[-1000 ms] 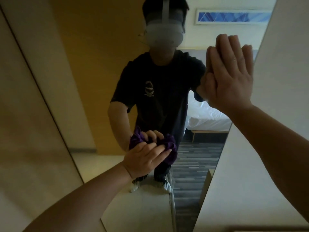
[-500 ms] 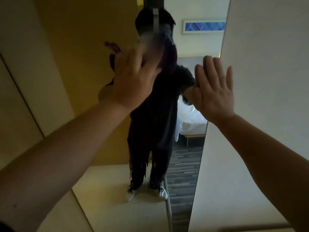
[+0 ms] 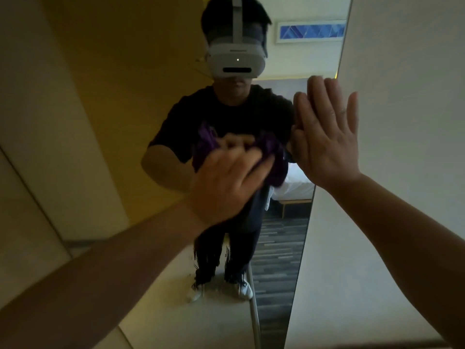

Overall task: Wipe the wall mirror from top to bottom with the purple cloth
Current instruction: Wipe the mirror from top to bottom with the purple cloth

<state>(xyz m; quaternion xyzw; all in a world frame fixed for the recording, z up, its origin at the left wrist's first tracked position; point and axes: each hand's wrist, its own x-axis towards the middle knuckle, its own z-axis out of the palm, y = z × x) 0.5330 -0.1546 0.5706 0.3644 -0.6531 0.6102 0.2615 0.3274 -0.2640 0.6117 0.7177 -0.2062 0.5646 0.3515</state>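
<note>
Your left hand (image 3: 226,182) presses the cloth (image 3: 273,157) on the mirror (image 3: 141,102) mid-pane, and the glass lies bare toward 12, 9 and 6 o'clock of it, so you have room to pass there. At 3 o'clock your right hand (image 3: 327,137) lies flat near the mirror's right edge, just beside the cloth, blocking that way. Past it the wall (image 3: 402,96) closes the right side, top to bottom.

Both forearms bare, no sleeves at wrist. Reflected figure: black short-sleeved T-shirt (image 3: 226,114), dark trousers (image 3: 226,248) with frayed hems, white shoes (image 3: 245,290), white headset (image 3: 236,59) with grey top strap.
</note>
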